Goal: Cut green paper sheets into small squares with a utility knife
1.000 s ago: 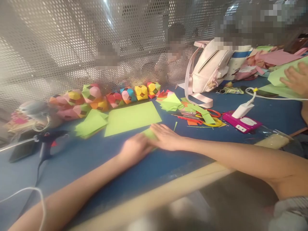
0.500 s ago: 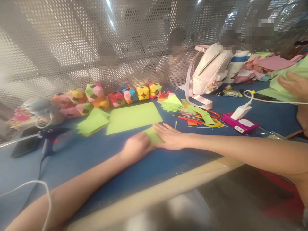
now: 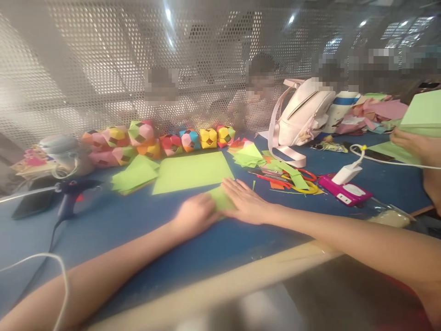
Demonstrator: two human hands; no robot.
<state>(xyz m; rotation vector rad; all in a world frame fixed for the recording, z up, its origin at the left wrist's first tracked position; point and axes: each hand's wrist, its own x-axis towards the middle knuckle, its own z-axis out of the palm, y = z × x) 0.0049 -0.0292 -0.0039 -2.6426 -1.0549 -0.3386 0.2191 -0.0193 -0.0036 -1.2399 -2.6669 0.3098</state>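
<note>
A small piece of green paper [image 3: 220,198] lies on the blue tabletop between my two hands. My left hand [image 3: 196,212] is closed at its left edge, with the fingers curled and partly hidden. Flat on its right side rests my right hand [image 3: 247,202], fingers stretched out and held side by side. Just beyond them lies a large green sheet [image 3: 193,171]. To its left is a stack of small green papers [image 3: 136,174].
Folded paper balls [image 3: 172,144] line the back. A glue gun [image 3: 70,195] lies left. On the right are green scraps [image 3: 248,155], yellow-handled scissors [image 3: 312,187], a purple power strip [image 3: 344,189] and a pink backpack [image 3: 303,115]. Another person's hand [image 3: 411,145] holds green paper.
My hands stay on the small green paper with almost the same pose. The view has tilted slightly. At the right, the other person's green paper now stands more upright.
</note>
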